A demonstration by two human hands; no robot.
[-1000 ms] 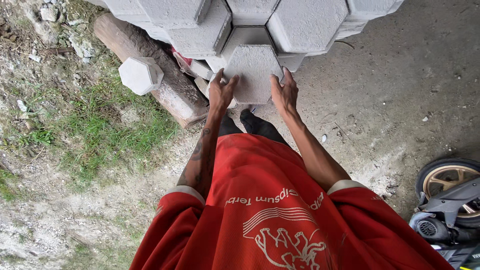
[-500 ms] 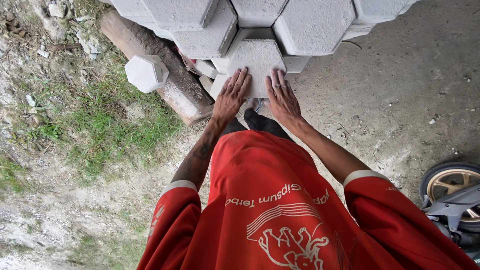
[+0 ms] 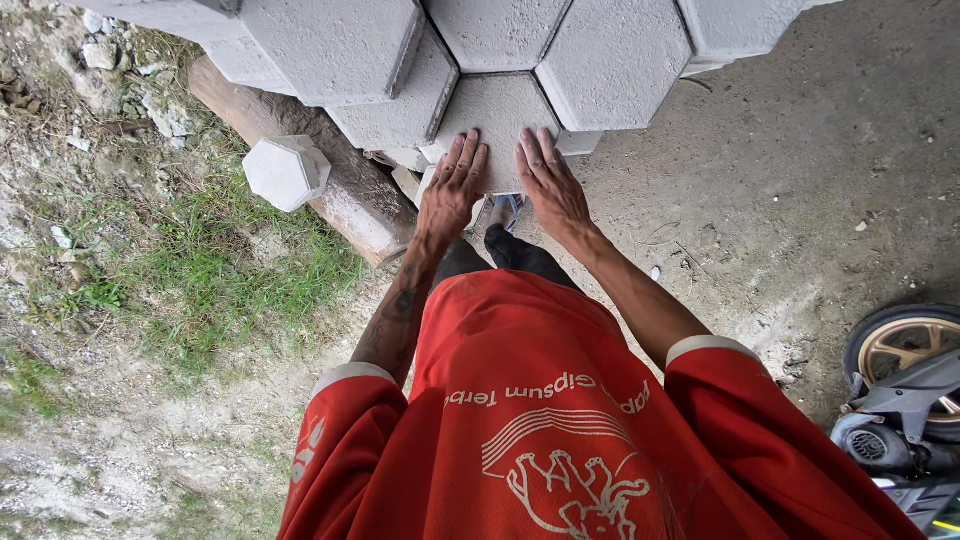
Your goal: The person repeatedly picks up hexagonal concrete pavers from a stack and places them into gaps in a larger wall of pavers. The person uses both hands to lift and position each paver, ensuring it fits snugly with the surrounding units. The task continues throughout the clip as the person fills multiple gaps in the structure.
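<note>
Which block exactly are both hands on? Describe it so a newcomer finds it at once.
Start at the stack of grey hexagonal concrete blocks along the top of the view. The hexagonal block sits in the middle of its near edge. It alone has the left hand and right hand lying flat on its top face.

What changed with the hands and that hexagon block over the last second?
Both hands, left hand and right hand, let go of the paver's edges and now press flat on its face, pushing it into the stack gap. The loose block on the log stayed put.
</note>
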